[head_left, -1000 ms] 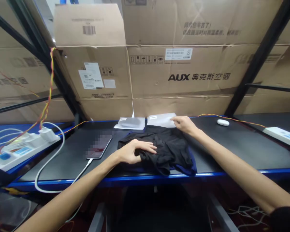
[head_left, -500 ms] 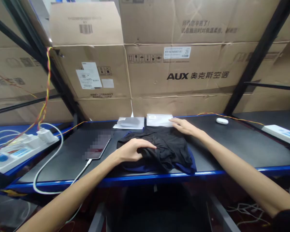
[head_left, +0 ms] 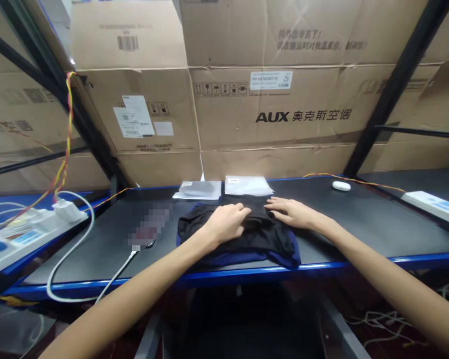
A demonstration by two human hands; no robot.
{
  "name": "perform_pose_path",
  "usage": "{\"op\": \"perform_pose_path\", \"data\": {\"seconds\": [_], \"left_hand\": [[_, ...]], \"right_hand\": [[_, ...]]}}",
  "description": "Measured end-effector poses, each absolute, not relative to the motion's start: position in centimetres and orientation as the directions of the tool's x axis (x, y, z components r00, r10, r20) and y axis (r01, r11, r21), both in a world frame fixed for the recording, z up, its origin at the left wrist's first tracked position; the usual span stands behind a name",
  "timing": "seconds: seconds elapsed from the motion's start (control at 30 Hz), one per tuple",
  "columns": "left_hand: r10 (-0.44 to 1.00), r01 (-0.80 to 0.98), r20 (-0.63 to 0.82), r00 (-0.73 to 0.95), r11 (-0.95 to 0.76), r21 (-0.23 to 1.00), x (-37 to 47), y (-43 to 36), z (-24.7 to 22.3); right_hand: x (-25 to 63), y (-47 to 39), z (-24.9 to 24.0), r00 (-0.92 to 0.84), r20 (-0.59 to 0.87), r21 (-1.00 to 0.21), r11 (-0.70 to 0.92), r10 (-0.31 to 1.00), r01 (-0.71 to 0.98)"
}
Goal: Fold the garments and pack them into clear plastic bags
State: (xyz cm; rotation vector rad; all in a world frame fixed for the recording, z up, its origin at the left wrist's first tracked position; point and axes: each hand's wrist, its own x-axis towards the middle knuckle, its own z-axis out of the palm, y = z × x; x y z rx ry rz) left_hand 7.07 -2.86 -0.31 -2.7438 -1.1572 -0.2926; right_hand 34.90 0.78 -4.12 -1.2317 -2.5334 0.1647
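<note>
Black fabric (head_left: pixel 262 237) with dark blue edges lies bunched near the front edge of the dark table. My left hand (head_left: pixel 230 222) is closed on the middle of the black fabric, its fingers bent down into it. At the fabric's upper right side rests my right hand (head_left: pixel 287 212), fingers stretched out and touching the cloth. Behind the fabric are two flat packets in clear wrapping: the left packet (head_left: pixel 200 190) and the right packet (head_left: pixel 248 185), side by side.
A phone (head_left: pixel 149 232), partly blurred out, lies on the left with a white cable (head_left: pixel 119 271). Power strips stand at the left (head_left: pixel 33 234) and right (head_left: pixel 434 205). A small white case (head_left: pixel 341 186) sits at the back right. Cardboard (head_left: pixel 303 134) walls the rear.
My left hand has moved up and right, its fingers now bent into the fabric. My right hand has come off the right packet and down onto the cloth, which lies flatter.
</note>
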Motion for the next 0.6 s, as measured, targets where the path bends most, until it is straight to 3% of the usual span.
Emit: {"op": "perform_pose_path", "data": {"seconds": [0.1, 0.33, 0.6], "left_hand": [[0.660, 0.677, 0.183, 0.728, -0.735, -0.041, 6.5, -3.2, -0.7], [0.485, 0.473, -0.005, 0.874, -0.851, 0.229, 2.5, -1.8, 2.9], [0.427, 0.417, 0.109, 0.897, -0.903, 0.105, 3.8, 1.0, 0.7]], "right_hand": [[35.1, 0.4, -4.0, -0.574, 0.197, -0.247, 0.607, 0.794, 0.755], [36.3, -1.2, -3.9, -0.568, 0.205, -0.349, 0.602, 0.797, 0.718], [36.5, -1.8, -4.4, -0.576, 0.173, -0.363, 0.595, 0.799, 0.717]]}}
